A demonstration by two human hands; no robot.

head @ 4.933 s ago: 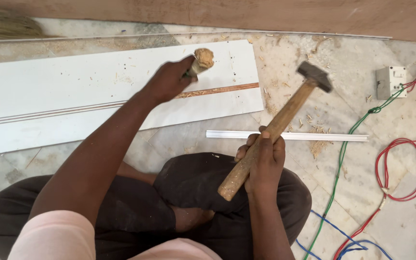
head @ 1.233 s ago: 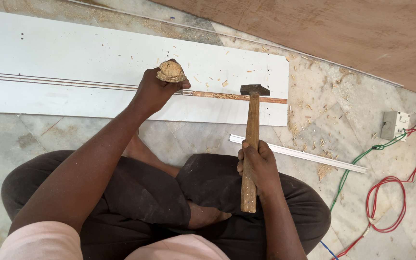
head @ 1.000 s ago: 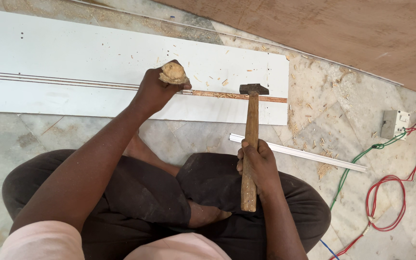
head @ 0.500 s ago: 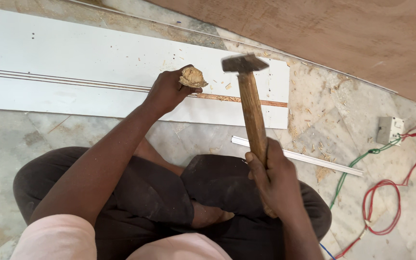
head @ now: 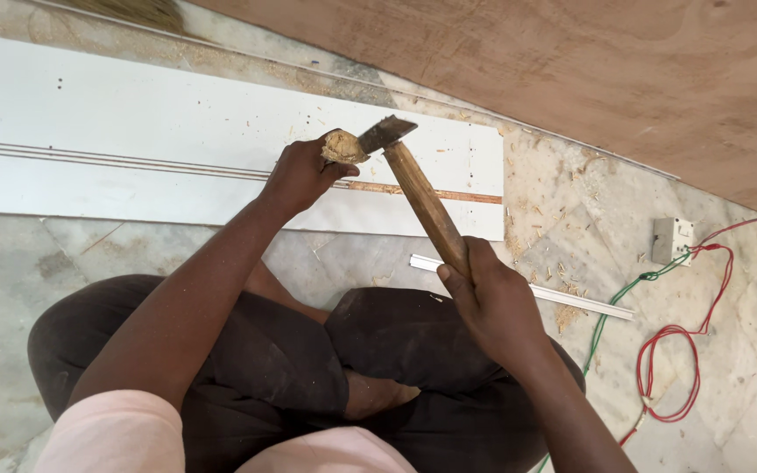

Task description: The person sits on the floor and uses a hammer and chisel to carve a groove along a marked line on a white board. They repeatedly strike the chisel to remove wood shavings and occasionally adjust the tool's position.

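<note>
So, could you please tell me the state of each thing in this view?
Left hand: closed round a chisel's wooden handle.
Right hand: gripping the hammer, head at the chisel top.
White board: flat on floor, groove partly cut.
White strip: lying loose.
Red wire: looped on floor.

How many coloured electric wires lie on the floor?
2 in clear view, both at the right: a red wire looped on the floor below the white socket box, and a green wire beside it. More may be hidden.
</note>
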